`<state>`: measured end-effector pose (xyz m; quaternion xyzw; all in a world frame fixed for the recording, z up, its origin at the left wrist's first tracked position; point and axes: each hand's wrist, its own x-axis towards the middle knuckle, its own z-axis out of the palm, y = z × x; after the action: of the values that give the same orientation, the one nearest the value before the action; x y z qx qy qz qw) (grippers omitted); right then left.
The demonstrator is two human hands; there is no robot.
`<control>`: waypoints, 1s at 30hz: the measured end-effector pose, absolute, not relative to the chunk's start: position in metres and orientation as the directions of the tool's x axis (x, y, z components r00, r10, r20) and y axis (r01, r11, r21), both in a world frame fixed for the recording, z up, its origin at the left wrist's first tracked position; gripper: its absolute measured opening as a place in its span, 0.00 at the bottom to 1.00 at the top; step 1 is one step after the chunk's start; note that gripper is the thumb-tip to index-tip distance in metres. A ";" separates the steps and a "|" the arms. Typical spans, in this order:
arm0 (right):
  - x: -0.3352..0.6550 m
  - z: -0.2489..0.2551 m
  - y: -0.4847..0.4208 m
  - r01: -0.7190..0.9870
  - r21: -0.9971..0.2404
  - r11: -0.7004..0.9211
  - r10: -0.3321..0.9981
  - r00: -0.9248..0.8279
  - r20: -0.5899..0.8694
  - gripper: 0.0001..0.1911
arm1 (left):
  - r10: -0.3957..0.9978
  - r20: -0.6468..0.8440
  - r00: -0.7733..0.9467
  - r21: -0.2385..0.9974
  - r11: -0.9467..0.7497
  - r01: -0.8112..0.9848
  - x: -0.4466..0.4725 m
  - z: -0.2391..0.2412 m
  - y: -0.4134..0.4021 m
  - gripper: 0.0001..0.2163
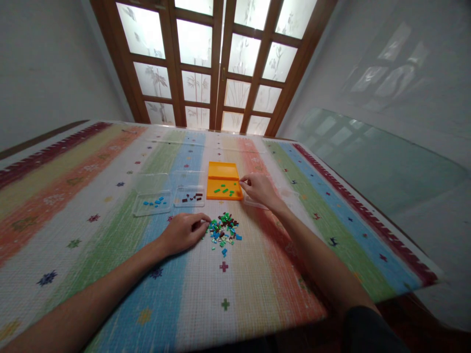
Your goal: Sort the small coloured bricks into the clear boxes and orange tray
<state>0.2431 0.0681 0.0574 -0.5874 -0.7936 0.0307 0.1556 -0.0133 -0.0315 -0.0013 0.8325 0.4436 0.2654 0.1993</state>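
Observation:
My left hand [187, 232] rests on the cloth, thumb and index finger closed together at the left edge of a mixed pile of small building bricks [222, 228]. Whatever may be between those fingertips is too small to make out. Over the right edge of an open orange box [222, 169], my right hand [258, 188] is in a pinch; its fingertips hide anything held. Several green bricks [225, 191] lie in the box's near half. Left of it, one clear box [188, 204] contains dark brown bricks, and another clear box [142, 213] contains blue bricks.
A clear plastic container [255, 203] sits partly hidden beneath my right hand and wrist. One blue brick [224, 252] lies just in front of the pile. The striped tablecloth [209, 304] covers the table. Wooden doors [217, 63] with glass panes stand beyond, with walls on both sides.

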 end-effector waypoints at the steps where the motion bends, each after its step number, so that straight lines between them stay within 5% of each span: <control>1: 0.245 0.061 0.066 0.916 -0.245 0.317 0.940 -0.268 0.212 0.13 | 0.844 0.267 0.465 0.568 -0.528 0.632 -0.013 -0.001 -0.032 0.13; 6: 0.248 0.068 0.046 0.839 -0.318 0.442 0.897 -0.404 0.182 0.12 | 0.841 0.274 0.466 0.570 -0.532 0.626 -0.013 0.000 -0.032 0.12; 14: 0.249 0.054 -0.006 0.667 -0.471 0.577 0.717 -0.690 -0.099 0.12 | 0.834 0.279 0.476 0.547 -0.545 0.635 -0.012 0.000 -0.031 0.13; 30: 0.249 0.043 -0.020 0.732 -0.325 0.598 0.761 -0.646 -0.054 0.08 | 0.828 0.277 0.488 0.552 -0.553 0.624 -0.014 -0.001 -0.029 0.14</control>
<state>0.2492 -0.0202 0.0435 -0.4183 -0.8928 0.1610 0.0452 -0.0142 -0.0295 -0.0008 0.8408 0.4317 0.2638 0.1927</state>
